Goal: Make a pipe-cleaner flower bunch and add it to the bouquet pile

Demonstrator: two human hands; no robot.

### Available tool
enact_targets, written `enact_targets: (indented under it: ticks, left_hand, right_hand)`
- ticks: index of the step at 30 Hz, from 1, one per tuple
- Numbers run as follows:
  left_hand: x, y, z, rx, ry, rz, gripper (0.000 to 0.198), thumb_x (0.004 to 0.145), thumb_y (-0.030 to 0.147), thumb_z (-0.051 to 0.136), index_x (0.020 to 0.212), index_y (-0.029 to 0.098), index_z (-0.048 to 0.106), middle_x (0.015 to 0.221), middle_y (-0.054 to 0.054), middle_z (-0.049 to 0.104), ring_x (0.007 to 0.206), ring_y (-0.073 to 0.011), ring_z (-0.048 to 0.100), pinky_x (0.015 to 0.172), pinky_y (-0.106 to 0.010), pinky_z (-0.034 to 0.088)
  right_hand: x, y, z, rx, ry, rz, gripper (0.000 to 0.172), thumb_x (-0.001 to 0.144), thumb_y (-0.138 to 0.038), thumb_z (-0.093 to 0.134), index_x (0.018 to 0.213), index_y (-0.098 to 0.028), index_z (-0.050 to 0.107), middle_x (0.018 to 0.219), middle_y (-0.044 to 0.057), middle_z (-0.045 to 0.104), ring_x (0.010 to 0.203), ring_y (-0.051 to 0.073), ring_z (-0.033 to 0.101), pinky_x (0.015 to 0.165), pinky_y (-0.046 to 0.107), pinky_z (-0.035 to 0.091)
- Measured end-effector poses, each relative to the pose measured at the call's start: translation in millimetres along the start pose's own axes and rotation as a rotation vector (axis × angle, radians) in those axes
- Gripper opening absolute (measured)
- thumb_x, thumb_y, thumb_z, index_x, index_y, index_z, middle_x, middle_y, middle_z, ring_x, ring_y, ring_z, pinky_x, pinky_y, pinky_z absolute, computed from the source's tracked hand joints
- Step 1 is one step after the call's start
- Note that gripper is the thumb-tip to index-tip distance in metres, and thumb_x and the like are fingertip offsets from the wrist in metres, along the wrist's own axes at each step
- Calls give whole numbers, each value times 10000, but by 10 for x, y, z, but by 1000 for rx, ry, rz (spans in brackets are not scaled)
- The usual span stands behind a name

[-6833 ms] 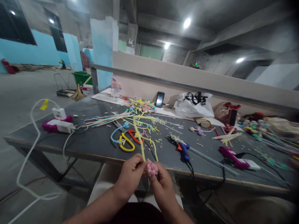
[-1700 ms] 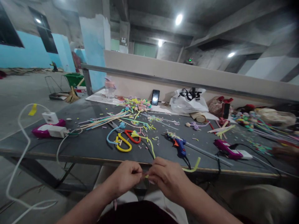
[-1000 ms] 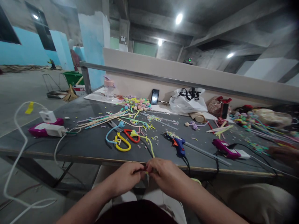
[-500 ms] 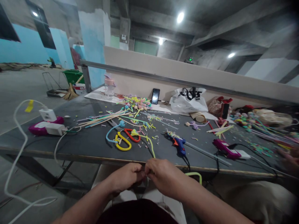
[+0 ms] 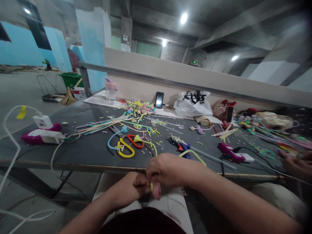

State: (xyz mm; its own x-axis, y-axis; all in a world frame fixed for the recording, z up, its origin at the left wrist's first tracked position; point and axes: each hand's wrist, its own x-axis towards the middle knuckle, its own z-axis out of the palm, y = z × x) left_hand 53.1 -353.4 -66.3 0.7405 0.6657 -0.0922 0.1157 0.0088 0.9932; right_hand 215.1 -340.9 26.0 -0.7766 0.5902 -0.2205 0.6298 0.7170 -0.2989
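My left hand and my right hand meet over my lap at the table's front edge, fingers closed. Between them is a pink fuzzy pipe-cleaner piece, with a short yellow bit showing beside it. Behind my right forearm, a yellow-green pipe cleaner sticks out in a bend; whether it joins the held piece is hidden. Just beyond my hands lie scissors with yellow and red handles. A yellow pipe-cleaner flower and a blue one rest by them. The blue glue gun is partly covered.
Straight pipe cleaners and a pile of small flowers lie farther back. A phone leans on the partition beside a white bag. Magenta power units and cords flank the space. Another person's hand is at right.
My right hand has risen and turned, and the pink piece now shows below it. The yellow-green pipe cleaner has swung up over the table by the glue gun. The view has shifted slightly right.
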Motion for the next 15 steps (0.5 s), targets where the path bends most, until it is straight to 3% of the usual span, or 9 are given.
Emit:
enact_targets:
  ticks: [3, 5, 9, 12, 15]
  left_hand:
    - [-39, -6, -39, -45, -27, 61, 345, 716, 396, 544, 512, 134, 450, 497, 58, 308, 493, -64, 253, 467, -201, 191]
    - [-52, -45, -50, -129, 27, 114, 352, 714, 415, 544, 524, 136, 446, 504, 51, 327, 494, -65, 266, 465, -198, 199]
    - [-36, -126, -11, -271, 249, 187, 334, 730, 443, 529, 599, 140, 482, 529, 49, 338, 493, -68, 289, 471, -191, 253]
    - [-19, -124, 30, -203, 412, 208, 332, 773, 420, 481, 575, 156, 441, 522, 57, 308, 492, -73, 293, 478, -189, 293]
    - [-15, -88, 49, 63, 551, 244, 310, 811, 357, 439, 573, 159, 443, 554, 39, 373, 544, -89, 366, 524, -195, 323]
  right_hand:
    - [68, 210, 101, 339, 47, -12, 98, 690, -134, 576, 749, -154, 652, 674, -11, 597, 621, 90, 527, 582, 186, 383]
    - [95, 319, 271, 664, 109, 50, 75, 694, -186, 589, 726, -138, 638, 632, -20, 574, 571, 77, 510, 550, 181, 384]
    - [135, 292, 689, 1191, 439, 154, 182, 648, -304, 654, 652, -135, 589, 591, -27, 554, 514, 65, 464, 543, 198, 377]
    - [149, 113, 902, 1306, 710, 235, 272, 629, -375, 675, 603, -140, 541, 542, -38, 503, 493, 60, 403, 493, 186, 322]
    - [134, -38, 1012, 1280, 794, 348, 320, 665, -436, 633, 620, -137, 528, 479, -61, 407, 446, 48, 305, 434, 180, 235]
